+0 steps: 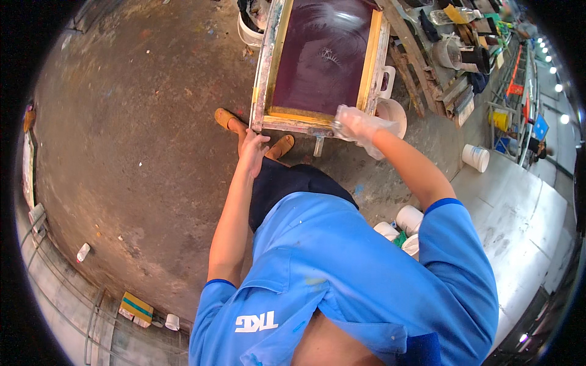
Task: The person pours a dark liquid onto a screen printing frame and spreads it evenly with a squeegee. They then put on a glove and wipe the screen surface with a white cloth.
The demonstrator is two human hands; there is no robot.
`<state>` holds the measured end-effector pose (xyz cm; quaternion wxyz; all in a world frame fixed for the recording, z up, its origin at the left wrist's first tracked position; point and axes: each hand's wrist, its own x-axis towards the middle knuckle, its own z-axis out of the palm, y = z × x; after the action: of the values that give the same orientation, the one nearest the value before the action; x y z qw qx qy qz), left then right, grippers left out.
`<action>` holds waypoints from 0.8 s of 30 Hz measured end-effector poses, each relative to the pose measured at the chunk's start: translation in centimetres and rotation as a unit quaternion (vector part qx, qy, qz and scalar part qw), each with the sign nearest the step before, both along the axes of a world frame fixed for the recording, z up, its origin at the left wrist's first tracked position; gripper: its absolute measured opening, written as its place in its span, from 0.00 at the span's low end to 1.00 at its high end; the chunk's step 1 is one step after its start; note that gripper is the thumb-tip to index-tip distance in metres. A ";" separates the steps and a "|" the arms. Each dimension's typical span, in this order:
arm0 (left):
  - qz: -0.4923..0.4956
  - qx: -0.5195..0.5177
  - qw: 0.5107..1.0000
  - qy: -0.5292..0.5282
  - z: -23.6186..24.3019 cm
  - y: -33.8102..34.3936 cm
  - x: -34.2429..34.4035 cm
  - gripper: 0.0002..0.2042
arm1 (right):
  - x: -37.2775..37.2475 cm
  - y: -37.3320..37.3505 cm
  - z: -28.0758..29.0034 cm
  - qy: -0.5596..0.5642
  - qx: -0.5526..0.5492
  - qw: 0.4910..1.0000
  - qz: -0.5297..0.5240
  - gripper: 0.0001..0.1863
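A screen-printing frame [264, 73] with yellowish inner edges and a dark purple mesh [317, 76] is in front of me. Paint marks its outer rim, and a pale smear shows on the glossy mesh. My bare left hand [251, 152] is at the frame's near left corner, its fingers closed against the rim. Clear plastic covers my right hand [359, 125], which is over the near right corner with its fingers bunched. Whatever those fingers may hold is hidden. Below the near rim juts a short metal piece [318, 146].
Beside the frame's right edge are a white handle [386, 81] and a pale bucket [394, 114]. Wooden beams [418, 55] and a cluttered bench lie beyond. Another bucket [475, 157] stands farther right; white containers [409, 219] sit near my right side. A cardboard box [137, 308] lies at lower left.
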<state>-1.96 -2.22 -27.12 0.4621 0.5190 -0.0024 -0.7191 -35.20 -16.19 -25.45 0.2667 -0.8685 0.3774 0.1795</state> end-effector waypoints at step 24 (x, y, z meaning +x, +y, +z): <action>0.016 -0.011 1.000 0.007 -0.6 0.0 -0.8 0.30 | 0.2 -2.3 2.6 0.145 0.159 0.974 -0.067 0.11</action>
<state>-2.73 -2.26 -27.70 0.4796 0.5086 0.0013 -0.7150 -34.97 -18.46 -22.84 0.3550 -0.7527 0.4360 0.3426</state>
